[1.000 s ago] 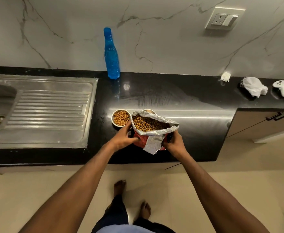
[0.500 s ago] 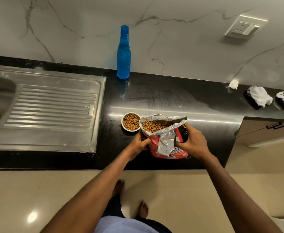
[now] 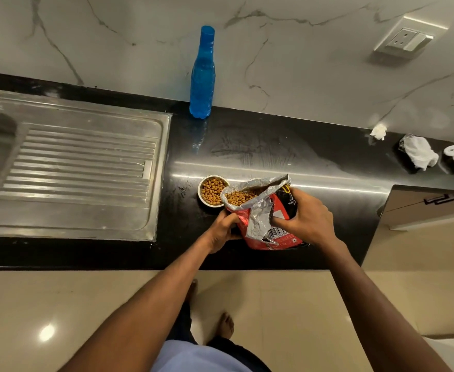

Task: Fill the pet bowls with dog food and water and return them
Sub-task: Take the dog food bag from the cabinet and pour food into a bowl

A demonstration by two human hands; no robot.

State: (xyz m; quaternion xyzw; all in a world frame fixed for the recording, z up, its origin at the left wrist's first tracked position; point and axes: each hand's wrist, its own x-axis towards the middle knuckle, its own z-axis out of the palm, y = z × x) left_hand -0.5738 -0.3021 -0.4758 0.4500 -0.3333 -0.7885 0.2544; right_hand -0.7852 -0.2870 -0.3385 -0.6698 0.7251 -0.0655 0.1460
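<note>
Kibble fills the bowl [image 3: 213, 191] on the black counter [image 3: 314, 167]; my left hand [image 3: 221, 232] and right hand [image 3: 307, 220] both grip the open food bag [image 3: 260, 213] just beside it.

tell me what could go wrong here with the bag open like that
The food bag gapes open with kibble near its mouth while both hands, left hand and right hand, grip it; a tilt might spill pieces onto the counter. It also leans close over the filled bowl, which it could knock.
</note>
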